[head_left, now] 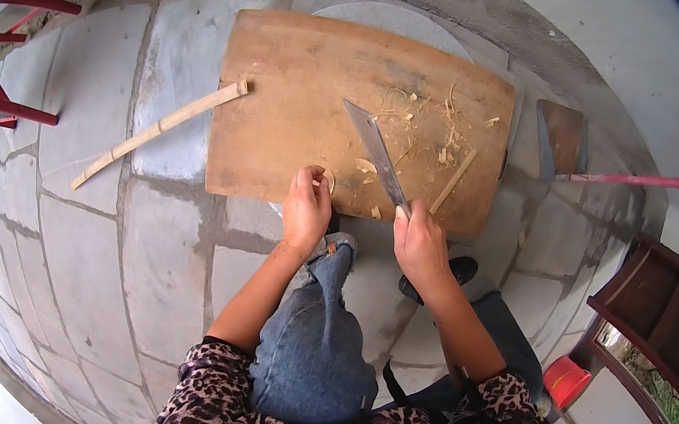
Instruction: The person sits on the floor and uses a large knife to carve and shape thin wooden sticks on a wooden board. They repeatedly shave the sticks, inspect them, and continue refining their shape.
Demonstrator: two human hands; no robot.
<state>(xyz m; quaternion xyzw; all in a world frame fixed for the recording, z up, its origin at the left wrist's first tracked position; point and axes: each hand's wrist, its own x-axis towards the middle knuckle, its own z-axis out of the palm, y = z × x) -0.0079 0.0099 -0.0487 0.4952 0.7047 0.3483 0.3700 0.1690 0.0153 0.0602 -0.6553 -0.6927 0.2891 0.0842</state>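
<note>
Right hand point(419, 239) gripping the knife point(377, 151) by its handle end, blade pointing up and away over the wooden board point(283, 136). Left hand point(306, 210) at the board's near edge, fingers curled; pale sliver point(332, 181) by the fingertips, can't tell if it's held. Long bamboo strip point(158, 134) sits off the board's left side, one end over the board. Short strip point(453, 181) lies right of the knife, shavings point(442, 156) scattered near it. Red bucket point(567, 381) lower right, well apart.
</note>
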